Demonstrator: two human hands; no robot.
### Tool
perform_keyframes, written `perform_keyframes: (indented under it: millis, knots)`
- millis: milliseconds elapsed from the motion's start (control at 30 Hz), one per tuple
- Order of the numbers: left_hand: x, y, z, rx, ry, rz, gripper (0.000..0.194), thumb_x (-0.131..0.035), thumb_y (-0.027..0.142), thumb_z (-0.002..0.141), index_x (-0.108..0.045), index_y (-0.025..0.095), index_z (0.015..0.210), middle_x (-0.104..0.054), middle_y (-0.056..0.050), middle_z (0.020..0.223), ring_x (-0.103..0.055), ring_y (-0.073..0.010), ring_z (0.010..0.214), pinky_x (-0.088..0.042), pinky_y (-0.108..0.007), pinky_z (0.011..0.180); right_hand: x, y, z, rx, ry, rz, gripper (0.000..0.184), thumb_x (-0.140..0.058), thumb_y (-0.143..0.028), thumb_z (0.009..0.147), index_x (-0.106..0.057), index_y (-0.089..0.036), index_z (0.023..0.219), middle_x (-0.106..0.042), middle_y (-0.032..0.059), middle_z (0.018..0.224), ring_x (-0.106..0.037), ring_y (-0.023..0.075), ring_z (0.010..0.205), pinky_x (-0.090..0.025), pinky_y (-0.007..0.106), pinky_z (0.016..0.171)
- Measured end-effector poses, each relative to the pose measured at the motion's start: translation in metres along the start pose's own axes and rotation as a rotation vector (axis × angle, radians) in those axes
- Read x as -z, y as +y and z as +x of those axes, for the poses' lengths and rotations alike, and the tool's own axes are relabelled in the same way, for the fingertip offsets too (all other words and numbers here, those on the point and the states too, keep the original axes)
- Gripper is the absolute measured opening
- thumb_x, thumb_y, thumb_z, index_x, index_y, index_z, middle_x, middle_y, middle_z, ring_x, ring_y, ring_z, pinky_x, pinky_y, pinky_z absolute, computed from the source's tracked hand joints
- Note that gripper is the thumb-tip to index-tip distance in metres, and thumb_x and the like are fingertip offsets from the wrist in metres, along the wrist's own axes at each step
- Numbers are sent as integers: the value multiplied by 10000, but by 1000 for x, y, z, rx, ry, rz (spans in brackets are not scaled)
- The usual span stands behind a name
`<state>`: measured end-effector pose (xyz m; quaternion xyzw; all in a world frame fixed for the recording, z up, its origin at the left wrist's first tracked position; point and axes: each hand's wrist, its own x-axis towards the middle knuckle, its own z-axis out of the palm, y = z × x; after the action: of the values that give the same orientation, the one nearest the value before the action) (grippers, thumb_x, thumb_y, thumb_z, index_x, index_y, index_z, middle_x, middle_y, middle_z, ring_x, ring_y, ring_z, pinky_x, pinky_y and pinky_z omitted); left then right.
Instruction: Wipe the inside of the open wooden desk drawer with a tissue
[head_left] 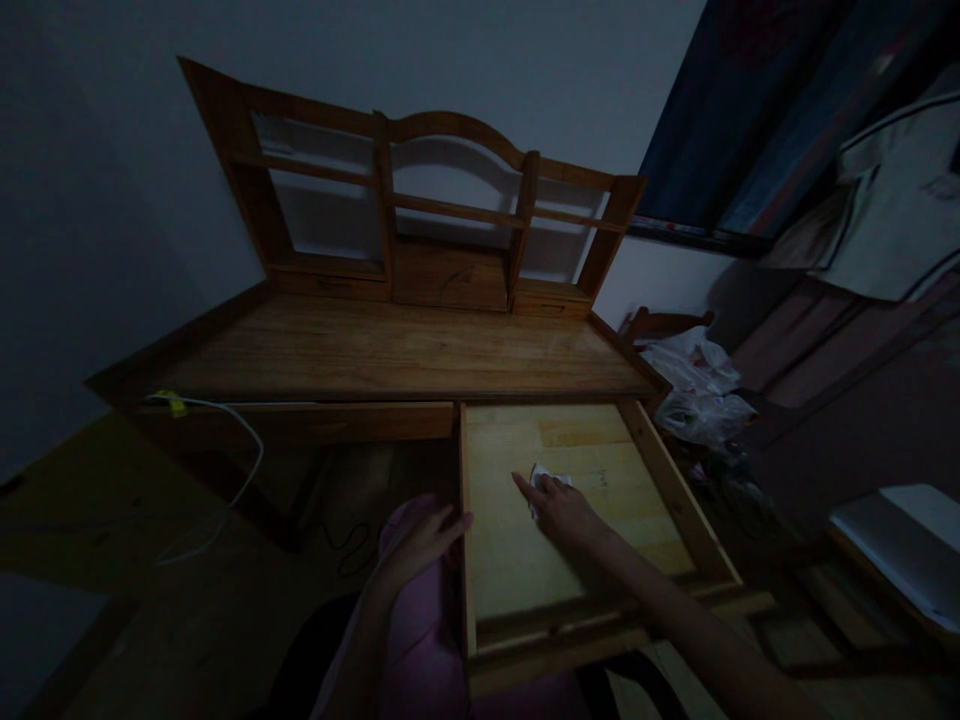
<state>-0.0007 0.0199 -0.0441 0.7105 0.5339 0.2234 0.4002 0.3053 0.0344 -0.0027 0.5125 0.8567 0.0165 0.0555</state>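
A wooden drawer (499,590) is pulled out from the desk's right half, its pale floor bare apart from small dark marks. Inside it, my right hand (562,510) presses a crumpled white tissue or cloth (537,473) against the floor, index finger stretched out to the left. Part of the white piece is hidden under the fingers. My left hand (427,545) is beside the drawer's left wall, fingers extended, with a fingertip at the wall's top edge. It holds nothing that I can see.
The wooden desk (420,345) carries a shelf unit (454,208) at its back. A white cable (259,450) with a yellow tag hangs over its left front edge. Plastic bags (694,365) sit on a chair to the right. A laptop-like flat object (900,550) lies far right.
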Motion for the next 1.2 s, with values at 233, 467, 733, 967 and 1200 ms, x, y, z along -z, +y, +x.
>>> perform_keyframes:
  millis: [233, 467, 733, 967, 1200]
  knots:
    - [-3, -5, 2, 76, -54, -62, 617, -433, 687, 956, -692, 194, 1223, -660, -98, 1358, -590, -236, 1297, -406, -312, 1118, -3, 1, 2, 9, 18, -3, 845, -477, -185, 916, -123, -242, 1681, -537, 176, 1365, -577, 277, 1164, -474, 371, 971]
    - [1, 3, -2, 18, -42, -44, 554, -424, 680, 966, -729, 234, 1093, -729, -61, 1195, -652, -218, 1150, -457, -286, 1029, -1, 1, -2, 18, -18, -32, 821, -450, -167, 924, -142, -260, 1679, -526, 169, 1360, -562, 291, 1154, -479, 406, 968]
    - [-3, -9, 4, 20, -11, 34, 543, -427, 677, 959, -748, 261, 1095, -738, -54, 1150, -659, -228, 1108, -464, -301, 1008, -5, 1, -3, -7, -6, -7, 810, -452, -167, 922, -172, -287, 1673, -530, 157, 1369, -561, 275, 1155, -474, 388, 968]
    - [-1, -5, 1, 12, -10, 37, 557, -412, 689, 966, -745, 267, 1111, -728, -48, 1203, -652, -225, 1146, -459, -285, 1008, 3, -7, 1, -45, -23, -27, 770, -414, -185, 958, -152, -286, 1676, -558, 160, 1340, -583, 270, 1146, -480, 376, 946]
    - [-1, -6, 2, 37, -16, 59, 551, -420, 677, 970, -740, 254, 1119, -734, -52, 1174, -658, -210, 1117, -452, -267, 1009, 6, -12, 9, -66, -2, -87, 779, -406, -193, 961, -117, -284, 1679, -560, 179, 1323, -629, 260, 1029, -501, 373, 867]
